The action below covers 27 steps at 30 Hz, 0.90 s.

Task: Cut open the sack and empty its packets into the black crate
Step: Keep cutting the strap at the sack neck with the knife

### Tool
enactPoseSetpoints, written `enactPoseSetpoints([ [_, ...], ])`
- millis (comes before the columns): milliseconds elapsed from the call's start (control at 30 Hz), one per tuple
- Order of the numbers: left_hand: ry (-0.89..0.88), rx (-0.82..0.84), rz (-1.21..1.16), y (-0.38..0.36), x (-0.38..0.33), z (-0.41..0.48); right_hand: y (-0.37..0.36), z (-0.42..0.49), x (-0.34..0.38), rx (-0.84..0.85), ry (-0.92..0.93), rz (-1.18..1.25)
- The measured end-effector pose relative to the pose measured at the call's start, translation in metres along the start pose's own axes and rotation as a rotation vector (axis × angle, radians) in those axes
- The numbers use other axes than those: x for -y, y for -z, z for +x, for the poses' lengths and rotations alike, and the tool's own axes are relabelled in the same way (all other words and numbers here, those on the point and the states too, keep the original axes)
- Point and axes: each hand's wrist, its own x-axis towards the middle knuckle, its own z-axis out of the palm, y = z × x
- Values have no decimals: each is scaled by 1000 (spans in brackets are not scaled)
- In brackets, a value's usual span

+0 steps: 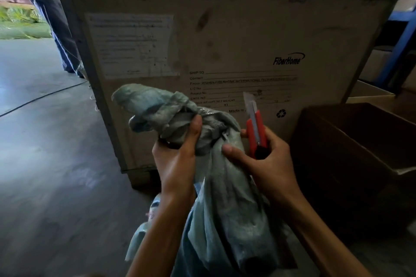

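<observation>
A pale blue-green woven sack [227, 209] stands upright between my arms, its bunched, tied neck [157, 108] raised. My left hand [177, 157] is clenched around the neck just below the knot. My right hand [267, 159] holds a red utility knife [256, 132] with its blade pushed out and pointing up, while the thumb presses against the sack beside the tie. The knife sits to the right of the neck, blade clear of the fabric. No packets show. A dark open box [351, 141] sits at the right; no black crate is clearly visible.
A large plywood shipping crate [225, 40] with a paper label and printed text fills the space right behind the sack. Someone's trouser legs [60, 29] stand at its far left corner. A cable [45, 94] crosses the concrete floor at left. Blue shelving [400, 40] stands at right.
</observation>
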Motion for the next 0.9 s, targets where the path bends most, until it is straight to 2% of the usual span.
enactPoseSetpoints([
  [100, -74, -25, 98, 8, -6, 7, 6, 2, -1, 62, -44, -80],
  [167, 2, -35, 83, 23, -11, 22, 9, 2, 2, 265, -92, 0],
  [233, 298, 63, 32, 37, -13, 36, 7, -3, 5, 479, -129, 126],
  [300, 583, 263, -53, 38, -11, 35, 0, -8, 2, 550, -135, 194],
  [333, 625, 312, -99, 35, -6, 32, -4, -8, 1, 501, -149, 226],
  [433, 595, 291, -208, 21, 9, 22, -6, -2, -3, 215, -266, 337],
  [500, 573, 313, -256, 17, 10, 18, 0, 3, -2, 142, -299, 422],
  [567, 548, 375, -282, 14, 9, 15, 5, 5, 0, 131, -262, 389],
  [633, 489, 381, -175, 7, 13, 12, 8, 6, 1, 74, -182, 245],
  [733, 290, 213, 140, -3, 20, 9, 11, 10, -6, -3, -81, 58],
  [800, 194, 106, 224, -1, 22, 13, 15, 17, -14, -49, -49, -77],
  [900, 111, 47, 302, 7, 24, 20, 16, 28, -31, -101, -96, -206],
])
